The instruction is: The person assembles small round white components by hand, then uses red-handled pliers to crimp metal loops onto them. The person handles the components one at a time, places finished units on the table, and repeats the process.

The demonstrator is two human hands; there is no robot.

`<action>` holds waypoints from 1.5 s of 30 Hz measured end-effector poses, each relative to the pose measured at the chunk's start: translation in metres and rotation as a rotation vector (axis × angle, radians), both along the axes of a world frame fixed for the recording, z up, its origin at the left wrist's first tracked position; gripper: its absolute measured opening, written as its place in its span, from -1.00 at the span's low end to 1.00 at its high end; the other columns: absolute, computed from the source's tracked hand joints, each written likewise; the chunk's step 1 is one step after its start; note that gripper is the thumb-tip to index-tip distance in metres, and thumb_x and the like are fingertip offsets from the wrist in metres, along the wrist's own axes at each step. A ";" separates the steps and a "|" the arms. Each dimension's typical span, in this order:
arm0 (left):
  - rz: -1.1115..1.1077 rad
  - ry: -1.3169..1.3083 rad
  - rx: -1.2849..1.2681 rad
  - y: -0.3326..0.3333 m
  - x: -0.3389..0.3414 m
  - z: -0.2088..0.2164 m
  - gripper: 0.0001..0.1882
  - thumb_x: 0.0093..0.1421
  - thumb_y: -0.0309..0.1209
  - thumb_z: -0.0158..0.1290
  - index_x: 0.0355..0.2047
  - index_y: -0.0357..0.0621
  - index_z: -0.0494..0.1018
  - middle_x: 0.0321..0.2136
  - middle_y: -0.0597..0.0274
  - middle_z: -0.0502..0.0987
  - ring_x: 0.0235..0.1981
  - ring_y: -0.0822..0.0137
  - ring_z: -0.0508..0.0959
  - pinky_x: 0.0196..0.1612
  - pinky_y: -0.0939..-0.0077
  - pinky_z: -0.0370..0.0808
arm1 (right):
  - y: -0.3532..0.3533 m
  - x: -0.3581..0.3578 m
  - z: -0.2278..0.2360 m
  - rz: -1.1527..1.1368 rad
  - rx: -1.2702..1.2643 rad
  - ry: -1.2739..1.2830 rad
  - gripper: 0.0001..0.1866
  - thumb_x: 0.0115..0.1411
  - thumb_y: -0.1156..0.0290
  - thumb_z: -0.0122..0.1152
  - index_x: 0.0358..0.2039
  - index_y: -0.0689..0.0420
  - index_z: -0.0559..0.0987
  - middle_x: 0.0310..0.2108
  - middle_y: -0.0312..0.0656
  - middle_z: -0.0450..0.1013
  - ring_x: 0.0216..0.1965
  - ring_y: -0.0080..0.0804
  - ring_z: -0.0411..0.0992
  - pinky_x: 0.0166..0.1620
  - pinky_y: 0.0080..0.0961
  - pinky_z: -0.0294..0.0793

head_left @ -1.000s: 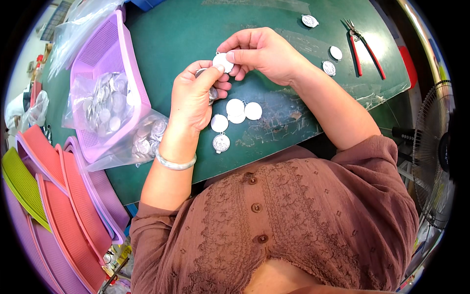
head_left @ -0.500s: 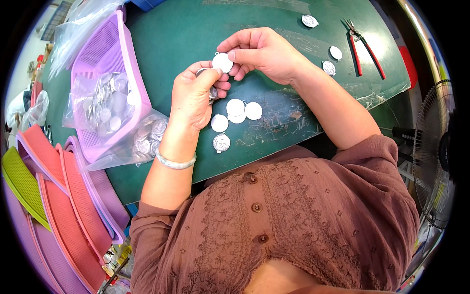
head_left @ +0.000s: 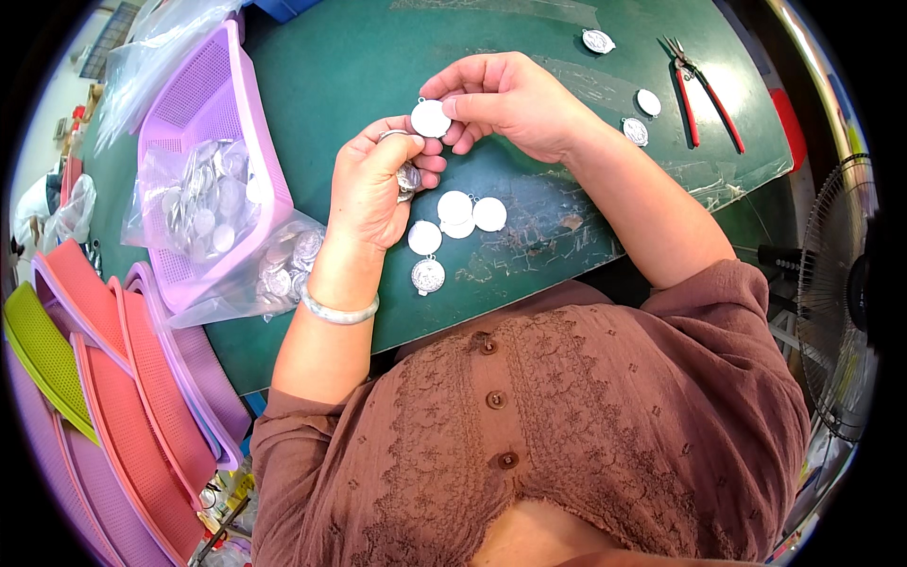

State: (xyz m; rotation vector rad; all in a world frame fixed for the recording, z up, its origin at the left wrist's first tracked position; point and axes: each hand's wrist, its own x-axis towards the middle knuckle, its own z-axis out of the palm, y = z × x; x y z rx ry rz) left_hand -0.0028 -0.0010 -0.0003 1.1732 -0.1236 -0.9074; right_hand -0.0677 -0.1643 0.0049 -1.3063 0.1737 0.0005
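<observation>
Above a green table (head_left: pixel 359 66), my right hand (head_left: pixel 515 99) pinches a round silver pendant disc (head_left: pixel 431 118) with a small loop at its top. My left hand (head_left: pixel 376 184) is curled just below it, closed on several more silver discs (head_left: pixel 408 177), with its fingertips touching the pinched disc. Under the hands, several loose silver discs (head_left: pixel 455 210) lie flat on the table, one of them patterned (head_left: pixel 428 276). A pale bangle (head_left: pixel 338 312) sits on my left wrist.
A lilac mesh basket (head_left: pixel 203 85) at left holds a clear bag of silver discs (head_left: pixel 203 203); another bag (head_left: pixel 283 269) lies beside it. Red-handled pliers (head_left: pixel 704 90) and three discs (head_left: pixel 635 130) lie at far right. Stacked pink, lilac and green baskets (head_left: pixel 113 378) stand lower left. A fan (head_left: pixel 846 293) stands right.
</observation>
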 end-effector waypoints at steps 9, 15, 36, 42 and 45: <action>0.015 -0.006 0.010 -0.001 0.000 0.000 -0.86 0.06 -0.56 -0.05 -0.33 -0.28 0.37 -0.55 0.20 0.46 -0.59 0.44 0.44 -0.53 0.65 0.40 | 0.003 -0.001 0.002 -0.028 -0.148 -0.087 -0.75 0.06 0.57 0.09 -0.22 0.38 0.45 -0.41 -0.13 0.45 -0.51 -0.54 0.42 -0.42 -0.66 0.47; 0.023 -0.010 -0.009 0.000 0.001 -0.001 -0.86 0.05 -0.56 -0.04 -0.34 -0.28 0.37 -0.55 0.19 0.46 -0.58 0.44 0.44 -0.52 0.64 0.40 | 0.002 -0.001 -0.001 -0.011 -0.225 -0.169 -0.76 0.08 0.56 0.08 -0.21 0.33 0.45 -0.39 -0.17 0.45 -0.47 -0.58 0.42 -0.39 -0.67 0.46; 0.034 -0.100 0.040 -0.001 0.001 -0.001 -0.85 0.00 -0.59 0.03 -0.36 -0.32 0.38 -0.52 0.14 0.49 -0.57 0.43 0.48 -0.54 0.67 0.40 | 0.003 -0.002 -0.001 0.013 -0.245 -0.191 -0.77 0.09 0.56 0.09 -0.21 0.31 0.45 -0.39 -0.21 0.44 -0.46 -0.59 0.41 -0.38 -0.67 0.45; 0.034 -0.088 0.009 -0.001 0.001 0.000 -0.85 0.00 -0.60 0.02 -0.36 -0.33 0.38 -0.51 0.12 0.50 -0.57 0.42 0.48 -0.53 0.66 0.41 | 0.003 -0.002 0.001 -0.017 -0.239 -0.178 -0.78 0.08 0.57 0.07 -0.22 0.32 0.45 -0.39 -0.19 0.45 -0.48 -0.57 0.42 -0.39 -0.67 0.45; 0.031 -0.084 0.000 0.000 0.001 0.000 -0.85 0.00 -0.60 0.02 -0.36 -0.33 0.38 -0.51 0.12 0.50 -0.57 0.42 0.48 -0.53 0.66 0.41 | 0.003 -0.002 0.001 -0.025 -0.217 -0.171 -0.78 0.08 0.57 0.07 -0.22 0.32 0.46 -0.38 -0.18 0.45 -0.49 -0.57 0.42 -0.39 -0.67 0.45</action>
